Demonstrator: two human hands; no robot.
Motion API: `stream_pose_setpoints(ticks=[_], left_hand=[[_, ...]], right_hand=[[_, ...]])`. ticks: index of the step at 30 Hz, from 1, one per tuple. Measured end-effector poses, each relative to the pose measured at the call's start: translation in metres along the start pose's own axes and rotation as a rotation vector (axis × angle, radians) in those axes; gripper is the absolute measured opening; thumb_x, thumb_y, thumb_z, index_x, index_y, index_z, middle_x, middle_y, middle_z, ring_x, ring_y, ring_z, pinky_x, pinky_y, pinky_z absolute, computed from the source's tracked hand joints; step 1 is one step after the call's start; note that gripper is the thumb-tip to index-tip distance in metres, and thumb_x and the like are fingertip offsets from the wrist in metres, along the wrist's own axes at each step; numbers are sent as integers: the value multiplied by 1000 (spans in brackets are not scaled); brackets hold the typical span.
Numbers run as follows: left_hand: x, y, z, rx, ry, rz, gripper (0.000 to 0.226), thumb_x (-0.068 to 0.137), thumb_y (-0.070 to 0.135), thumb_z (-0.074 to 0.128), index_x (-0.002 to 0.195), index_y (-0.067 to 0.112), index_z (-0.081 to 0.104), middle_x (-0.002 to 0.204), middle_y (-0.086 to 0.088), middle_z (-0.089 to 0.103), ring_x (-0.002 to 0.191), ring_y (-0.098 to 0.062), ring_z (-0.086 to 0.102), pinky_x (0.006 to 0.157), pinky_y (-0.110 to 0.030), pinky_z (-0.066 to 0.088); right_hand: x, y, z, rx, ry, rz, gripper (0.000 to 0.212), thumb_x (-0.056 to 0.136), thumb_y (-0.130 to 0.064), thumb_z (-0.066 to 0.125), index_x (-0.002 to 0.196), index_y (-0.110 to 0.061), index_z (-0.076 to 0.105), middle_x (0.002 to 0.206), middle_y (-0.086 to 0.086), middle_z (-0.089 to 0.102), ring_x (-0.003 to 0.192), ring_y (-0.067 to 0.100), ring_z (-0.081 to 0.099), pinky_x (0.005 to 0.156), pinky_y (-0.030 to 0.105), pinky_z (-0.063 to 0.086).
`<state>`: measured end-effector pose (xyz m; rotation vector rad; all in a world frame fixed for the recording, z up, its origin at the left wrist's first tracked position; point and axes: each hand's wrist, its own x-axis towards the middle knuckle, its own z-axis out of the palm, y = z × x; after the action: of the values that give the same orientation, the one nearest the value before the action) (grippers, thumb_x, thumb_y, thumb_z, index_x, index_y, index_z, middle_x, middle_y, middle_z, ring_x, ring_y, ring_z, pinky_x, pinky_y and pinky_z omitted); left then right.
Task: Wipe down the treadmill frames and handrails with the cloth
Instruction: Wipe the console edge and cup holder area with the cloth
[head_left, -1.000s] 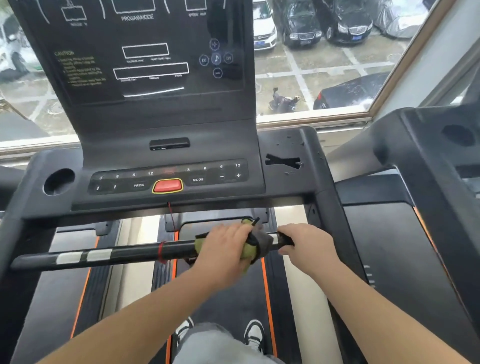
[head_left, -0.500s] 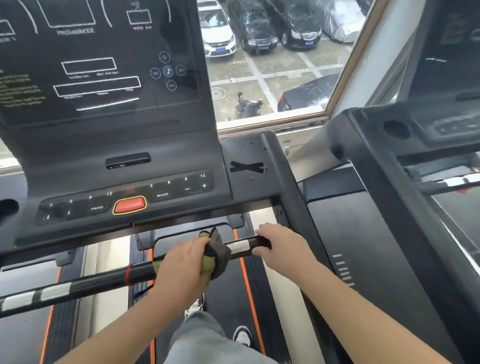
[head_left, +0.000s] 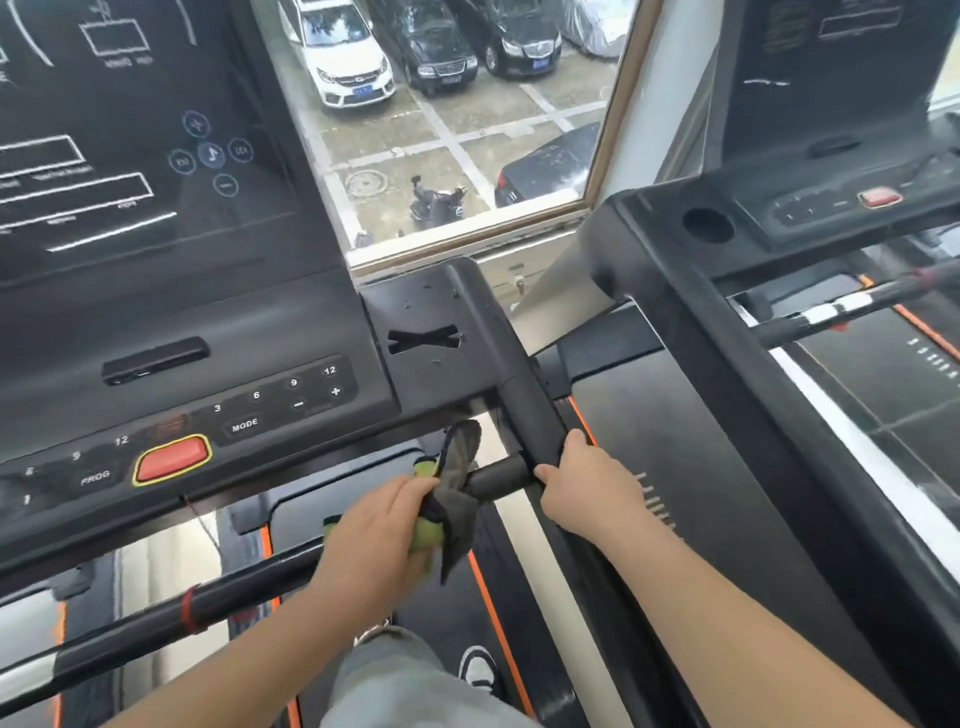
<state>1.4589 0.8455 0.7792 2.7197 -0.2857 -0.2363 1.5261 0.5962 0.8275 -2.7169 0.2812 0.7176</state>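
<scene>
Head view: a person stands on the treadmill belt (head_left: 447, 618), both bare arms reaching forward beneath the console (head_left: 218, 332); the left hand (head_left: 374, 540) is clamped around a green-and-grey cloth (head_left: 453, 501), which is bunched over the black handrail (head_left: 249, 587) near its right end, one grey corner poking up toward the console's underside, another hanging below the bar; the right hand (head_left: 587, 488) grips the side frame (head_left: 519, 395) just where the handrail joins it, fingers curled over the frame's outer edge, thumb resting on the bar's stub end; a short bare stretch of bar lies between the two hands. The handrail slopes away to the lower left, carrying a red band (head_left: 192, 608) and a silver section at the picture's edge; a red button (head_left: 171, 460) sits on the console among keys marked PROG and MODE. A grey trouser leg (head_left: 395, 686) and a black-and-white shoe (head_left: 478, 670) show on the belt; a second treadmill (head_left: 727, 364) stands just to the right; through the window (head_left: 457, 156) behind, parked cars and a scooter (head_left: 436, 205) are seen on wet paving below.
</scene>
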Motion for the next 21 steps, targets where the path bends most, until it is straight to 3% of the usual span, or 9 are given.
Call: stream_pose_setpoints(ticks=[5, 10, 15, 21], left_hand=[[59, 65, 10, -15, -56, -68, 57, 94, 39, 60, 146, 27, 39, 137, 2, 50, 124, -23, 53, 93, -36, 43], [47, 45, 3, -89, -99, -74, 60, 96, 44, 64, 149, 37, 35, 143, 15, 47, 130, -16, 50, 94, -33, 41], [11, 8, 7, -21, -7, 38, 66, 77, 27, 74, 137, 31, 48, 136, 10, 56, 117, -22, 62, 89, -36, 52], [83, 82, 17, -87, -74, -59, 47, 99, 38, 57, 141, 29, 40, 139, 2, 49, 115, -25, 59, 79, -34, 40]], right_hand=[[3, 0, -3, 18, -24, 31, 40, 100, -41, 57, 122, -11, 43, 122, 8, 63, 111, 35, 64, 76, 40, 45], [-2, 0, 0, 0, 1, 16, 35, 102, -42, 52, 121, -14, 40, 121, 7, 63, 106, 33, 64, 74, 40, 45], [-2, 1, 0, 0, 18, 5, 37, 104, -42, 50, 124, -14, 40, 120, 7, 62, 104, 33, 64, 71, 39, 43], [0, 1, -6, 50, 0, 41, 30, 100, -42, 55, 110, -17, 43, 112, 5, 63, 94, 31, 56, 76, 40, 46]])
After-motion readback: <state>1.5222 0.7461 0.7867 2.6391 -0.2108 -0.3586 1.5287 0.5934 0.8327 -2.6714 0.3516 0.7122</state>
